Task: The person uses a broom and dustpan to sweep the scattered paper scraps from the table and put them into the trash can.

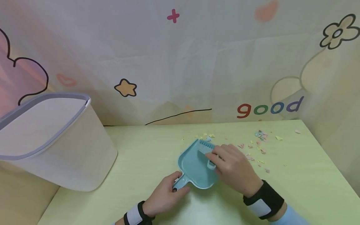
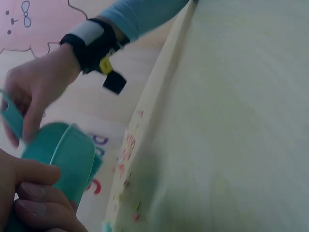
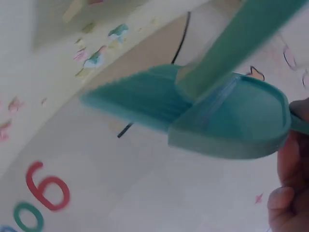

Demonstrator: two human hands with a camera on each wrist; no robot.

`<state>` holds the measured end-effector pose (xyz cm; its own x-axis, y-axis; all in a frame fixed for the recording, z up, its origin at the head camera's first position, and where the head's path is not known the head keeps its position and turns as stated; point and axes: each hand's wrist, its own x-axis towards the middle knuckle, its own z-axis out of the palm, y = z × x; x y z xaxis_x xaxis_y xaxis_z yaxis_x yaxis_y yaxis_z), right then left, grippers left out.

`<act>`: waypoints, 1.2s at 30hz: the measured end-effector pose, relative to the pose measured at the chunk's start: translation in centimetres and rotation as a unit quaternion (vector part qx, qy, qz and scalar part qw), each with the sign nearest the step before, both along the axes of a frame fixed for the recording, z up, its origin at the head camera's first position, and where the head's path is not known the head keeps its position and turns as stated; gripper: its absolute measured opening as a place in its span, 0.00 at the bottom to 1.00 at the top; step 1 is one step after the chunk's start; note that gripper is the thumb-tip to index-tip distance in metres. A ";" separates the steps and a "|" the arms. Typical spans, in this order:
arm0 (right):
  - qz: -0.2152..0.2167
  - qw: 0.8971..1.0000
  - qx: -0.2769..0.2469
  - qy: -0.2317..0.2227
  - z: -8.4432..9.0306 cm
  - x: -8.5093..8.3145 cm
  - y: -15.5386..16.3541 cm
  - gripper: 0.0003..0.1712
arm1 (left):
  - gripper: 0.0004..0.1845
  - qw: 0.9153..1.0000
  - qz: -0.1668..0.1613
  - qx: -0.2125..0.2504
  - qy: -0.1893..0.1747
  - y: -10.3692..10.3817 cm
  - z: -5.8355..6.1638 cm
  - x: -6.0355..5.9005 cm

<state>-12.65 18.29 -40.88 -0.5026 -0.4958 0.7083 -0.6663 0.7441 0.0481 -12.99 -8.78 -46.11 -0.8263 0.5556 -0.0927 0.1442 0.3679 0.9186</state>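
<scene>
Head view first: we see the teal dustpan [image 1: 197, 167] lying on the green table [image 1: 295, 181], to the right of the white bin [image 1: 56, 140]. Our left hand [image 1: 166, 195] curls around the dustpan's handle at its near end, so the pan lies just beyond that hand. Its long axis runs from the handle away from us and a little rightwards, with the open mouth pointing at the paper scraps [image 1: 260, 147] by the back wall. Our right hand [image 1: 233, 167] rests over the pan's right side, pinching the small teal brush [image 1: 206, 148], whose bristles sit at the pan's mouth.
</scene>
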 end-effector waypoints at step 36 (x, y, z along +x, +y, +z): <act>-0.113 0.850 -0.352 -0.375 -2.5 -2.5 2.4 0.05 | 0.08 0.996 -0.032 -0.076 0.021 -12.7 -0.7 -0.9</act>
<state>-15.13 20.73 -43.38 -0.9697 0.0870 0.2281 -0.1498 0.5260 -0.8372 -13.87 -21.43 -46.83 -0.7947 0.5892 -0.1461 0.2088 0.4913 0.8456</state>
